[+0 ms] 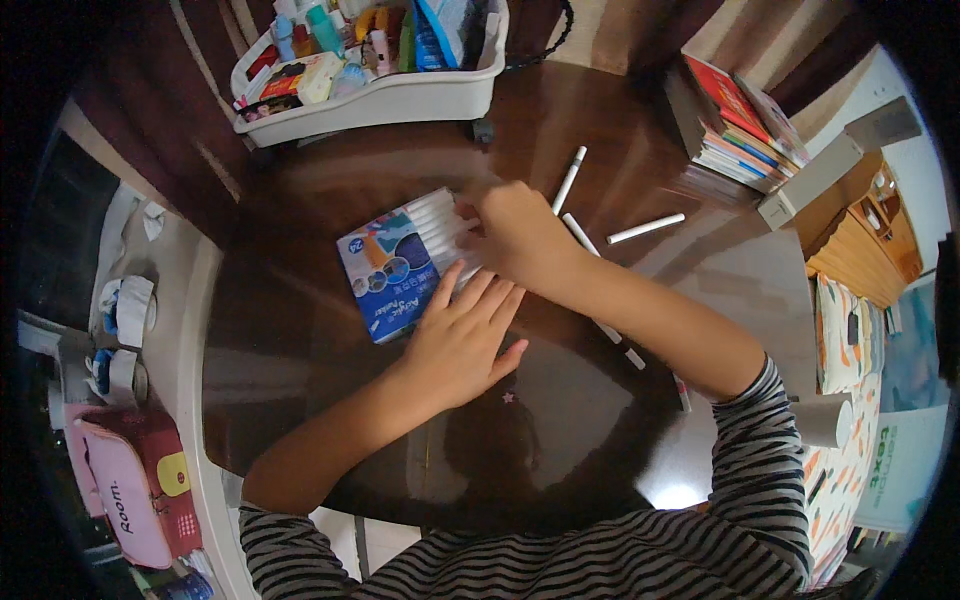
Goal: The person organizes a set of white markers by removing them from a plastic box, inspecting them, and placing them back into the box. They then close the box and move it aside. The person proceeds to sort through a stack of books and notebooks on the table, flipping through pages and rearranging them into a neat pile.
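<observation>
A blue box of acrylic markers [397,277] lies tilted on the dark wooden table [300,375], with a row of white markers [435,225] showing at its upper right part. My left hand [461,337] lies flat, fingers spread, its fingertips at the box's lower right edge. Above the right end of the white markers is my right hand [514,225], bent and blurred; whether its fingers hold a marker is hidden. Loose white markers lie to its right: one [570,180] above, one [646,229] farther right, and others partly under my right forearm. A small pink star [509,397] lies below my left hand.
A white plastic bin [375,112] full of bottles and packets stands at the back left. Stacked books [742,150] and a long grey box [814,176] are at the back right. A white cylinder [825,420] stands beside my right sleeve. A pink bag [127,487] is at the far left.
</observation>
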Demonstrator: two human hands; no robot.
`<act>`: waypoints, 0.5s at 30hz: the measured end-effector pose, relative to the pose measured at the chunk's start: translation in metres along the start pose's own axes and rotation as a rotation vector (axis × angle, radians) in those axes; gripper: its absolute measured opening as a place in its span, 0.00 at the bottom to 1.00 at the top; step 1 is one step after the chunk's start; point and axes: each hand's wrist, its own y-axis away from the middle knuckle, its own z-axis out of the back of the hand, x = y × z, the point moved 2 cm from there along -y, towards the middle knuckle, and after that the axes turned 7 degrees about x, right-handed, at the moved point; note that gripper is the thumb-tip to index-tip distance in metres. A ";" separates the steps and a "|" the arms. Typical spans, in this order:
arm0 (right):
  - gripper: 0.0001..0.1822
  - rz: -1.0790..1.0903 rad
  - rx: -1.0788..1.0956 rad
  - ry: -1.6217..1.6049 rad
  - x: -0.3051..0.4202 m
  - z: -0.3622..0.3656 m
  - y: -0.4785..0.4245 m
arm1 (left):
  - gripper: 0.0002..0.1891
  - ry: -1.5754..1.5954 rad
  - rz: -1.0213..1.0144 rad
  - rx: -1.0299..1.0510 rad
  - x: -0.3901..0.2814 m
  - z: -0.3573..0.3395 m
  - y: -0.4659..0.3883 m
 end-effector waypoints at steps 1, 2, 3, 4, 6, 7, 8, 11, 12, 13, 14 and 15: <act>0.18 0.012 -0.043 0.011 0.002 -0.002 0.001 | 0.26 0.008 -0.003 0.004 0.000 -0.001 -0.001; 0.19 0.024 -0.086 0.023 0.004 -0.005 0.002 | 0.26 0.013 0.009 0.026 0.000 -0.001 0.000; 0.20 0.043 -0.133 0.036 0.007 -0.007 0.002 | 0.25 0.011 0.023 0.046 -0.001 0.004 0.002; 0.23 0.068 -0.118 0.114 0.008 -0.009 0.005 | 0.25 0.015 0.026 0.066 -0.002 0.004 0.001; 0.23 0.030 -0.061 0.132 0.016 -0.013 0.009 | 0.25 -0.029 0.000 0.029 -0.002 0.001 0.002; 0.23 -0.039 0.022 0.079 0.022 -0.008 0.013 | 0.25 -0.052 -0.009 0.012 -0.002 0.001 0.002; 0.23 0.004 -0.034 0.070 0.021 -0.004 0.016 | 0.25 -0.046 -0.003 0.021 -0.003 0.002 0.001; 0.21 0.003 -0.041 0.100 0.008 0.022 0.018 | 0.29 -0.043 0.033 0.118 -0.005 0.006 -0.003; 0.19 0.104 -0.157 0.058 0.001 0.044 0.022 | 0.32 -0.019 0.033 0.098 -0.006 0.013 -0.005; 0.17 0.199 -0.272 0.025 -0.009 0.066 0.030 | 0.33 -0.031 0.038 0.102 -0.007 0.015 -0.006; 0.16 0.134 -0.323 0.030 -0.027 0.087 0.041 | 0.33 -0.040 0.034 0.107 -0.009 0.016 -0.008; 0.15 0.070 -0.374 0.033 -0.044 0.105 0.057 | 0.34 -0.050 0.031 0.113 -0.011 0.017 -0.010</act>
